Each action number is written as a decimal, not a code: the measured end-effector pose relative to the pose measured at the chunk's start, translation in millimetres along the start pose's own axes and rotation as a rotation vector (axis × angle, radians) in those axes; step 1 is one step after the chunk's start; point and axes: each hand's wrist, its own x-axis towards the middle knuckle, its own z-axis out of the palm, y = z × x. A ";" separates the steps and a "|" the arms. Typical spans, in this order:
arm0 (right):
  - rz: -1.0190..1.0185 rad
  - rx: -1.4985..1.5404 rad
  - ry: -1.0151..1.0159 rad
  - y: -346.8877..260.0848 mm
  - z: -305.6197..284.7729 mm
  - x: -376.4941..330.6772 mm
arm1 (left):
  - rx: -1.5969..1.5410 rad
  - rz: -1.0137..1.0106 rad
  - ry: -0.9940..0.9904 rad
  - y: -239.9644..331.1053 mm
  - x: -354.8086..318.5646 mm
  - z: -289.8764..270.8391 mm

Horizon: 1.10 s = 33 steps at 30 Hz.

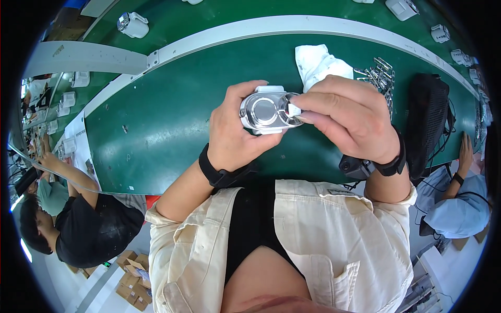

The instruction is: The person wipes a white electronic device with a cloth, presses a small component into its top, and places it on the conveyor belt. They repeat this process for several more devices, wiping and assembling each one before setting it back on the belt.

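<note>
1. White-and-silver device [262,110]: oblong, round-ended, with a glossy rim and a round grey disc, over the green bench [172,130].
2. It sits at two o'clock from my left grip [232,125], whose thumb and fingers clasp its long sides.
3. My right grip [355,117], at its three o'clock, pinches a small white piece [294,109] at its end.

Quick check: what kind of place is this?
Likely a factory assembly area: several white units are beyond the white rail, small metal parts lie heaped on the green bench, with a person in black to the left and another in light blue to the right.
</note>
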 end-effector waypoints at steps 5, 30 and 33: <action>0.051 0.054 -0.026 0.3 -0.5 -3.1 | -0.051 -0.032 -0.035 2.2 0.1 -0.6; 0.627 0.780 0.140 -6.8 29.5 -5.1 | 0.067 0.106 0.087 3.1 0.0 -2.3; 0.763 1.072 0.069 -7.1 37.3 -6.6 | 0.053 0.117 0.088 1.8 -0.8 -1.7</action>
